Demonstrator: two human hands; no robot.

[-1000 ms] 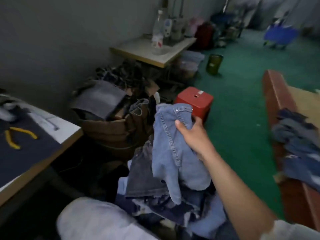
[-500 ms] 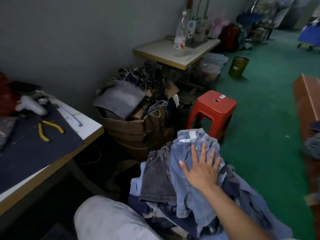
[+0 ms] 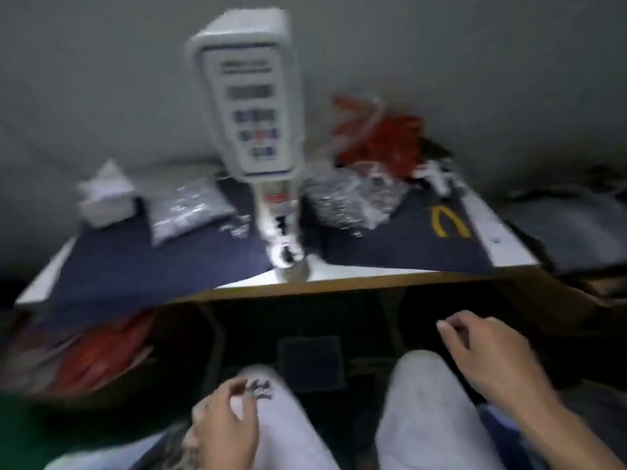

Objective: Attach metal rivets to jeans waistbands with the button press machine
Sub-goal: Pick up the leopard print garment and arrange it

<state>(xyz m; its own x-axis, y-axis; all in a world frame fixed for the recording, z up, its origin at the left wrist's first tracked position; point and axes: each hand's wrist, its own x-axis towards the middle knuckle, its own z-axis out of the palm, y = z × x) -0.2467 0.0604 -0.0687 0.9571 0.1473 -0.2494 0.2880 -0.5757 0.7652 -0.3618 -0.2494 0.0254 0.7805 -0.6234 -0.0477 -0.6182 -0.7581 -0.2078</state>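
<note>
The frame is blurred. A white button press machine (image 3: 251,106) stands upright at the middle of the table (image 3: 339,283), its press head (image 3: 285,252) near the front edge. Clear bags of metal rivets (image 3: 190,212) lie on both sides of it. My left hand (image 3: 220,432) rests on my left knee, its fingers curled round a few small metal rivets (image 3: 259,391). My right hand (image 3: 492,354) hovers over my right knee, loosely curled and holding nothing. No jeans can be made out on the table.
A dark blue mat (image 3: 152,266) covers the table. Yellow pliers (image 3: 448,222) lie at its right, with a red bag (image 3: 380,137) behind and a white box (image 3: 105,195) at the left. A foot pedal (image 3: 310,364) sits under the table. Red material (image 3: 98,357) lies lower left.
The view has swung from the jeans pile on the floor to the press table. My right hand has left the jeans and now hangs over my knee. My left hand has come into view.
</note>
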